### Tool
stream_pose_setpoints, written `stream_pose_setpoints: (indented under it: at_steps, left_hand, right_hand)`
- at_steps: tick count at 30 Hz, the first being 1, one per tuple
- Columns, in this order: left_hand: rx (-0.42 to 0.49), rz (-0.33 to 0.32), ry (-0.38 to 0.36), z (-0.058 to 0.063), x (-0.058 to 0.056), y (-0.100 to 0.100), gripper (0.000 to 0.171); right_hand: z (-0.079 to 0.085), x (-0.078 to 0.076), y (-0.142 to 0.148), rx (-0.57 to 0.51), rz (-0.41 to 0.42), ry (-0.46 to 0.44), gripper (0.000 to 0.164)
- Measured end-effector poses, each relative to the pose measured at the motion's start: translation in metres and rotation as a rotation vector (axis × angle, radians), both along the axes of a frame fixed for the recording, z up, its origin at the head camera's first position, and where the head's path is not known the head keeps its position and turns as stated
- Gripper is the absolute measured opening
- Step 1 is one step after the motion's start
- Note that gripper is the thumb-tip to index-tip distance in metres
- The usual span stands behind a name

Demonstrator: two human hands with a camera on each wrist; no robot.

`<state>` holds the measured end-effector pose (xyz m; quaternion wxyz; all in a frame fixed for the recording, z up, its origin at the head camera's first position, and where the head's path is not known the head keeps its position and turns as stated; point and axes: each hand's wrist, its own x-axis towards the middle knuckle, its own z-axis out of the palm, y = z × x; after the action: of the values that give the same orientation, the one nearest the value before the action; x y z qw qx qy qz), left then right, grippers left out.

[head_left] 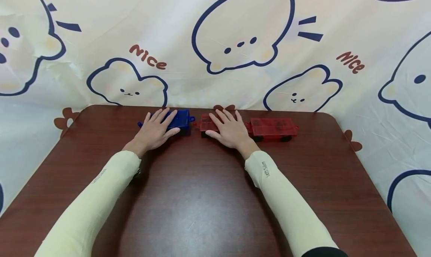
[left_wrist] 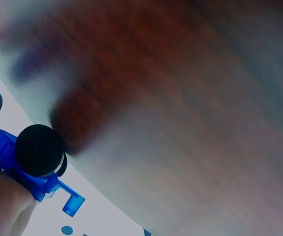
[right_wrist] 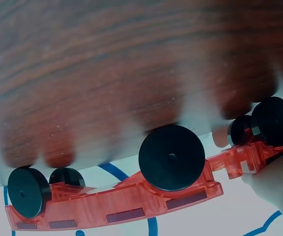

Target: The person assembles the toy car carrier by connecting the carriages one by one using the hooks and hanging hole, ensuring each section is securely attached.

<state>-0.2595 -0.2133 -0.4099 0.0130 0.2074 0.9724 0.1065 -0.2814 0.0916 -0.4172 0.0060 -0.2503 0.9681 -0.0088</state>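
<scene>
A blue plastic toy car point(head_left: 182, 118) with black wheels stands at the far edge of the table, and my left hand point(head_left: 154, 132) rests on top of it with fingers straight and spread. To its right stands a translucent red toy car point(head_left: 205, 124), largely covered by my right hand point(head_left: 230, 132), whose fingers also lie straight over it. The blue car's end loop sits close to the red car's hook. A second red toy car point(head_left: 274, 127) stands end to end with the first; its body and wheels fill the lower part of the right wrist view.
The cars line up along the back of the dark brown wooden table point(head_left: 195, 197). Right behind it hangs a white cloth point(head_left: 182, 32) printed with cartoon figures. Its folds also come down at both sides of the table.
</scene>
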Motion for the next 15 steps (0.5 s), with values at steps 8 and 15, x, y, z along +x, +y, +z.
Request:
stream_pose_setpoints:
  at_steps: [8, 15]
  left_hand:
    - [-0.037, -0.016, 0.011, 0.001, 0.0004, 0.001, 0.075]
    - [-0.039, -0.01, 0.003, -0.0006, 0.0007, 0.0005, 0.076]
  right_hand:
    - [0.0, -0.0013, 0.0003, 0.006, -0.011, -0.006, 0.081]
    - [-0.0003, -0.0009, -0.0009, 0.003, -0.01, -0.01, 0.082]
